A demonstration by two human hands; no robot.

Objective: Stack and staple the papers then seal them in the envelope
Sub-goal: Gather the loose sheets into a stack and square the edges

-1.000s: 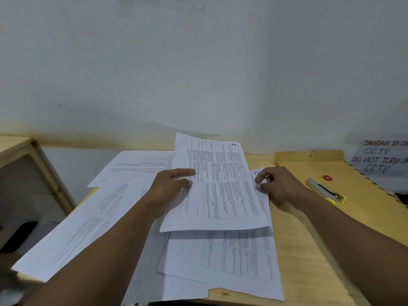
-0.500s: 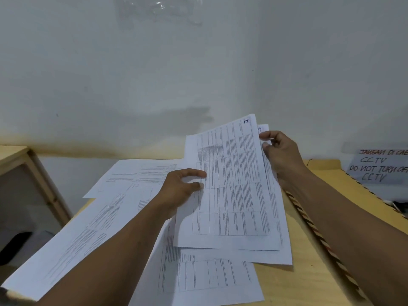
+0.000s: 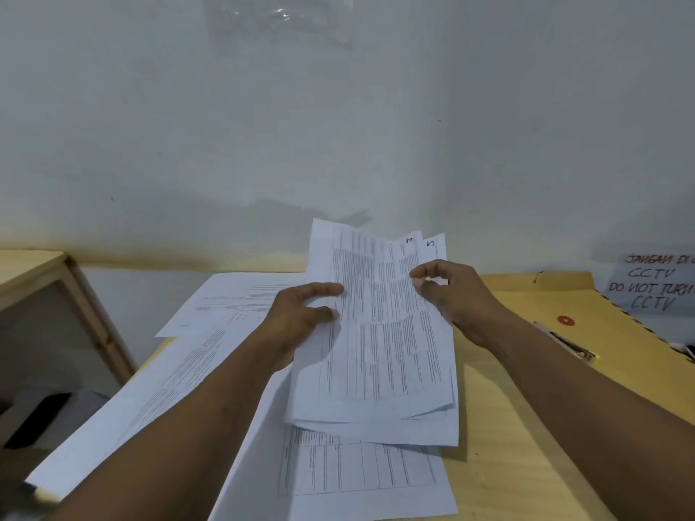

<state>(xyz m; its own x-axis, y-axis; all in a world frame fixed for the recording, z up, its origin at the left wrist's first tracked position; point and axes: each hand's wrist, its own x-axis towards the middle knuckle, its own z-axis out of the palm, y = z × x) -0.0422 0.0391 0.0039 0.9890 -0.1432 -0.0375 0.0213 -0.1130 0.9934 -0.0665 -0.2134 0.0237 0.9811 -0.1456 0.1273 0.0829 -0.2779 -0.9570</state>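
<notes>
Stacking step: left hand (image 3: 301,317) and right hand (image 3: 447,291) both grip the raised sheets (image 3: 380,340) at centre frame; next, square their edges.

Your left hand (image 3: 301,317) and right hand (image 3: 451,295) grip the held sheets (image 3: 380,340) from opposite sides, above the table (image 3: 500,438). More sheets (image 3: 361,471) lie beneath; others (image 3: 169,374) lie left. To your right, the stapler (image 3: 571,345) rests on the envelope (image 3: 609,340).
</notes>
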